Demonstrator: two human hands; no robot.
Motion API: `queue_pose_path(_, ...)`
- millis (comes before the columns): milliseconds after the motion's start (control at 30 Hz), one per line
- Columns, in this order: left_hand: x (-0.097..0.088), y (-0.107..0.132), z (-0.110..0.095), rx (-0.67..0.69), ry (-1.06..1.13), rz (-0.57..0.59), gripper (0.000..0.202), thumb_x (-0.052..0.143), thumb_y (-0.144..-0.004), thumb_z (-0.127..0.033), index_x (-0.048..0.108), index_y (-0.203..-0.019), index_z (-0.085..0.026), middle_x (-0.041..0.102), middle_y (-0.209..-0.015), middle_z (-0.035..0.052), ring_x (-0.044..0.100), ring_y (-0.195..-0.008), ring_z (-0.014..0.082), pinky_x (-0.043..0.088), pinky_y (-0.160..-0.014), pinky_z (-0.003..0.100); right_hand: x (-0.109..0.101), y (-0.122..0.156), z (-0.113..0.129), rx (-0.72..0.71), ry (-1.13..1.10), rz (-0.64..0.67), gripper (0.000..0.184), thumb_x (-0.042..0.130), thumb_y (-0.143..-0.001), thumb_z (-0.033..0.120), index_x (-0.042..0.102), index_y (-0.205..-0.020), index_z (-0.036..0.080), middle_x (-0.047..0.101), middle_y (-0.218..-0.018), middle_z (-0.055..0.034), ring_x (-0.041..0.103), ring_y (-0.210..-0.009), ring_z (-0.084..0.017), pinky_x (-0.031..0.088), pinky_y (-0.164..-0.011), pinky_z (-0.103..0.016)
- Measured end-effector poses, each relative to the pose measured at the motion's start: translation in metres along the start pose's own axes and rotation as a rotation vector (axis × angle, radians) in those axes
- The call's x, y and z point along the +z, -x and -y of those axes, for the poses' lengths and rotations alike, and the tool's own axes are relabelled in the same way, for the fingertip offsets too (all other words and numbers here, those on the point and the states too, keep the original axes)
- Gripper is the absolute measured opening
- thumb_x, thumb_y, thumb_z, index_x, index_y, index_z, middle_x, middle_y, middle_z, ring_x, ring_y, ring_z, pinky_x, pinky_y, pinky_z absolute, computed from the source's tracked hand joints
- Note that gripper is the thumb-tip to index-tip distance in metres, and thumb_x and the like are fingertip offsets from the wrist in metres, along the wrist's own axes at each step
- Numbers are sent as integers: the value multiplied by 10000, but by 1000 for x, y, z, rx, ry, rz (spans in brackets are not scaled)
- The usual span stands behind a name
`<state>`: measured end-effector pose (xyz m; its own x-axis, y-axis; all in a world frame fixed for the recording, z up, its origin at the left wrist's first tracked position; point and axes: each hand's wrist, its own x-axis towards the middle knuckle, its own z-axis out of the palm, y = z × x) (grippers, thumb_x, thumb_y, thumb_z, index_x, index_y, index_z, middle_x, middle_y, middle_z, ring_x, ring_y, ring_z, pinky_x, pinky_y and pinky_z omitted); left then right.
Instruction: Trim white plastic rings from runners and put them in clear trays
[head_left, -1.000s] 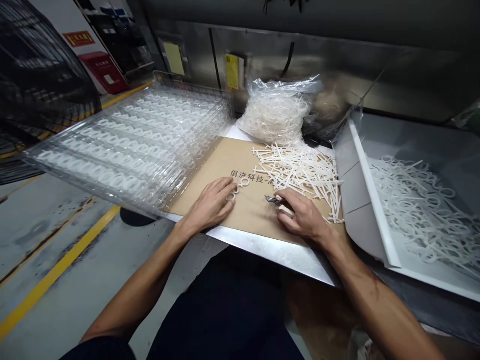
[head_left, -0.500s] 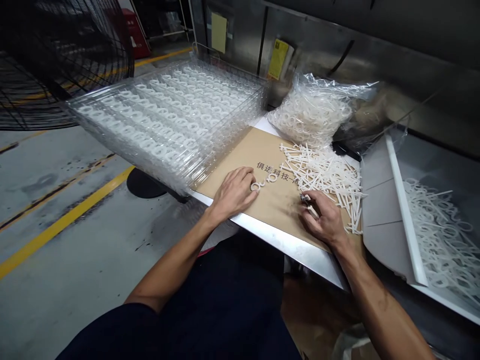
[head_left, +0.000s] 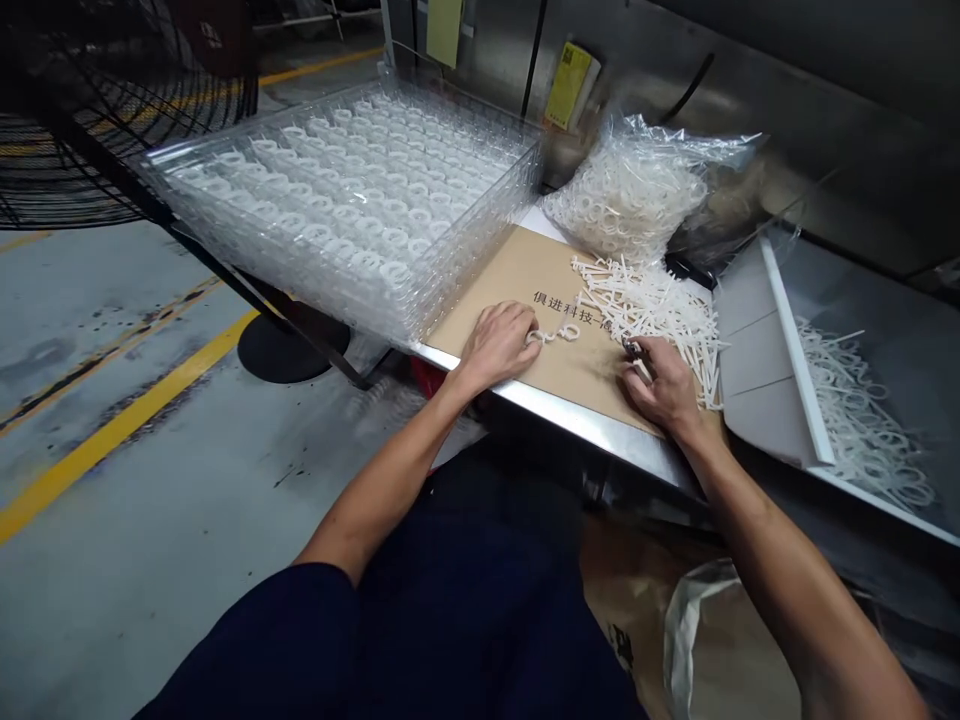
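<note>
While the left hand (head_left: 499,348) lies on a cardboard sheet (head_left: 517,275), its fingers (head_left: 526,336) extended and touching a small white plastic ring piece (head_left: 561,334), the right hand (head_left: 664,388) curls closed around small metal cutters (head_left: 631,348) at lower centre. Both hands sit just inside the steel edge of the worktop (head_left: 570,412). Just beyond, loose white plastic runners (head_left: 645,315) heap beside a clear bag of white rings (head_left: 626,190). Stacked clear trays of rings (head_left: 337,190) fill the upper left, and a white bin of plastic pieces (head_left: 862,420) stands at right.
</note>
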<state>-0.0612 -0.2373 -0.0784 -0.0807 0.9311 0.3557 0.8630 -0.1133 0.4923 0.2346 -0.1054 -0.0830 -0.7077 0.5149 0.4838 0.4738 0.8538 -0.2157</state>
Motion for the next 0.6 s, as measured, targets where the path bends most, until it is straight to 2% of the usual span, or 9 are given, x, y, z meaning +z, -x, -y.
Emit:
queue_pose_path(200,4,-4,4,-39,42,-3,165,548,-939,-250,666,-1040,-193,721,-1167,109,604,-1167,286,389,-1075,449,4,4,-4,90,86,-17,399,624,-863,257,627,-1257,193,689,-1091,-140,652,-992,-331,539,-912,-488)
queue_pose_path(367,8,-7,8,-32,60,-19,184,564,-924,-265,696,-1028,-189,736,-1154,102,611,-1149,282,369,-1077,454,5,6,1,111,128,-14,393,602,-885,276,626,-1262,170,666,-1103,-153,622,-1031,-337,519,-944,-505)
queue_pose_path(600,6,-7,8,-16,66,-19,201,601,-886,-273,725,-1021,-192,734,-1179,112,597,-1186,308,332,-1108,507,-1,21,22,78,134,69,424,625,-889,336,624,-1291,201,625,-1299,-166,602,-1195,-338,504,-1048,-501)
